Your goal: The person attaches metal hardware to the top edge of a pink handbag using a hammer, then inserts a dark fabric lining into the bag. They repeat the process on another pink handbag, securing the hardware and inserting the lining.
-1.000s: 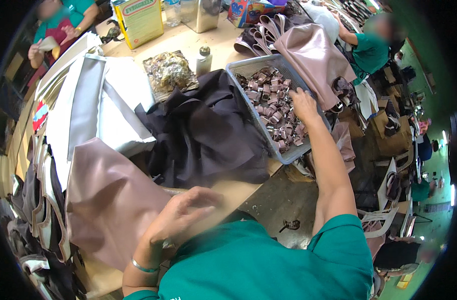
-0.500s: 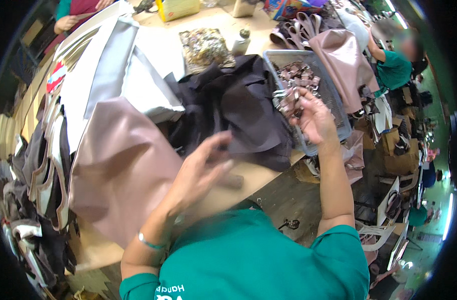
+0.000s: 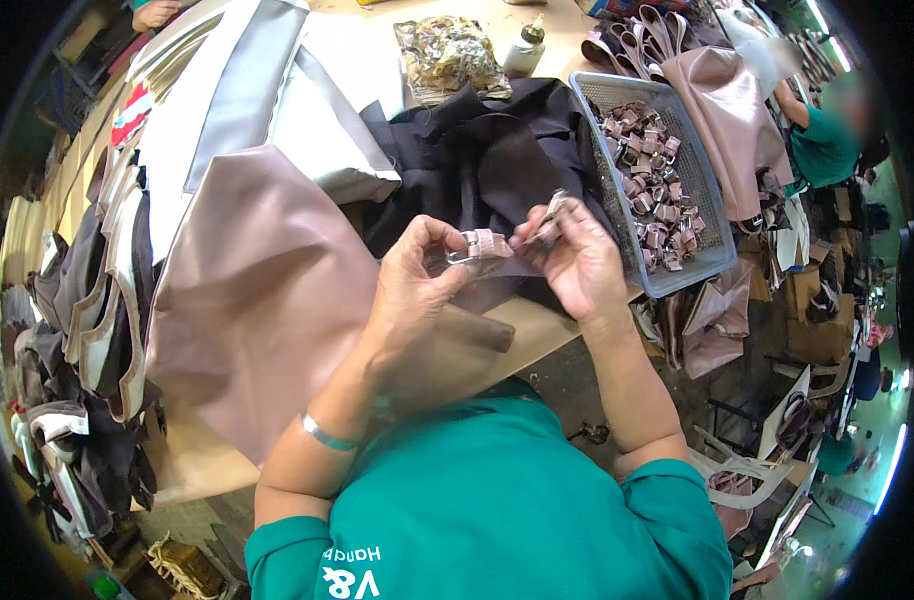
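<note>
Pinched between the thumb and fingers of my left hand [image 3: 417, 275] is a short pink strap with a metal buckle [image 3: 485, 246]. My right hand [image 3: 580, 262] is closed on another small pink strap piece [image 3: 549, 222], seen edge-on, with a bit of metal at its upper end. Both hands are held close together above the dark fabric [image 3: 487, 160]. To their right stands a grey plastic basket [image 3: 712, 165] with many similar pink buckle straps [image 3: 657, 190] inside. A large pink leather piece [image 3: 252, 300] lies left of my left hand.
White and grey sheets [image 3: 242, 95] are stacked at the back left. A clear bag of small parts [image 3: 450, 60] and a small bottle [image 3: 524, 50] stand at the back. Pink leather [image 3: 727, 120] hangs beyond the basket. A co-worker in green [image 3: 825, 140] is at the far right.
My right hand has come from the basket toward the middle with strap pieces. My left hand, blurred before, has risen and now grips a buckle strap. The view has shifted slightly.
</note>
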Demonstrator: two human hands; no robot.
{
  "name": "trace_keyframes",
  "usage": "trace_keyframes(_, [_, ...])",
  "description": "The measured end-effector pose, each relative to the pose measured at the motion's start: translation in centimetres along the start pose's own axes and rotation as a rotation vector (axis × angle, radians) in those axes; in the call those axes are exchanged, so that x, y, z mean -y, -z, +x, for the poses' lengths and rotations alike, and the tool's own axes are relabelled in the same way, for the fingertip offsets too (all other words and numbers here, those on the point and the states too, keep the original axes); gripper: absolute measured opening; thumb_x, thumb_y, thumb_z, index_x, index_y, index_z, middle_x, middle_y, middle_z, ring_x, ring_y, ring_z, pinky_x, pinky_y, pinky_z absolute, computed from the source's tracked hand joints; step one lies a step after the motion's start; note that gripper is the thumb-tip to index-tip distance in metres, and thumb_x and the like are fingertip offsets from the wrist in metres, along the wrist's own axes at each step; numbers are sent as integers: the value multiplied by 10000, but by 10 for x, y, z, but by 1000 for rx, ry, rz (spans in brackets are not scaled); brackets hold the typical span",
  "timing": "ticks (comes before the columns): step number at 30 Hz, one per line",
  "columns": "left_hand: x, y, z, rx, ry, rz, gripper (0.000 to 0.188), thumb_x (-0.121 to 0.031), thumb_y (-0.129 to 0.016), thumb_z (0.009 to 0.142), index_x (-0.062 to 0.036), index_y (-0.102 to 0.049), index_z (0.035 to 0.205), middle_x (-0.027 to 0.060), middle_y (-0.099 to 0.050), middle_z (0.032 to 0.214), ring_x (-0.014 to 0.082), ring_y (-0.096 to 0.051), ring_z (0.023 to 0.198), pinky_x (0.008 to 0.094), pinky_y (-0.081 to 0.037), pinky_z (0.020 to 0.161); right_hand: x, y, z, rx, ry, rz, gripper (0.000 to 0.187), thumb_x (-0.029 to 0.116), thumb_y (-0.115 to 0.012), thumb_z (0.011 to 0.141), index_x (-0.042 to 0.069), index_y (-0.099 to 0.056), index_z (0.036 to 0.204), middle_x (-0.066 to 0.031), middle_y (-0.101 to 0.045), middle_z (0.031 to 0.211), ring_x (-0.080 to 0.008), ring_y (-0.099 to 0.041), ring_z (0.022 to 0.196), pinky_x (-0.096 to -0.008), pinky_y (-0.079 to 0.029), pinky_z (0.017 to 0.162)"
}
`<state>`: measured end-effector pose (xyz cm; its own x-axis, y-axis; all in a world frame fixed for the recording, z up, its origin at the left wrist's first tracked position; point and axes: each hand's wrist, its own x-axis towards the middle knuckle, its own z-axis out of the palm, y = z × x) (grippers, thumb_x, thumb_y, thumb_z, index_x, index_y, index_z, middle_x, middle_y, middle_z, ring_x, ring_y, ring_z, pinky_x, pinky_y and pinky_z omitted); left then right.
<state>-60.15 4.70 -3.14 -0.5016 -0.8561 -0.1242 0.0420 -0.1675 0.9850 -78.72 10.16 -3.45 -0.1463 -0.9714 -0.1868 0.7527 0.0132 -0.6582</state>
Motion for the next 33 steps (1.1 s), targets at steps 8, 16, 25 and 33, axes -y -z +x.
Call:
trace_keyframes(8, [-4,8,-5,75,6,-45,206,5,-623,732,-46,-482,874,33,-543,877,80,-538,753,228,-487,666,82,31,-8,-236,467,-383,107,96,-462,866,60,-526,945,-108,-565,804,-170,-554,656,-264,-474,558])
trace_keyframes(16, [-19,0,-12,143,-25,-2,275,5,-627,736,-47,-466,953,12,-503,897,73,-491,818,213,-432,758,50,-2,-14,-136,728,-1845,254,177,-600,755,32,-597,964,-146,-554,1063,-297,-497,1031,-378,-386,881])
trace_keyframes(25, [-22,4,-23,94,30,101,395,99,-568,720,-54,-409,1048,5,-452,875,77,-467,806,212,-426,737,3,-23,-11,44,277,-777,194,114,-624,767,24,-557,926,-48,-582,777,-117,-535,655,-235,-441,617])
trace_keyframes(33, [16,-25,-14,414,-129,648,269,94,-459,669,18,-510,922,170,-522,935,323,-531,900,352,-439,769,3,13,-21,61,-104,-126,279,26,-527,765,19,-490,1041,-116,-554,908,-123,-522,703,-228,-422,637])
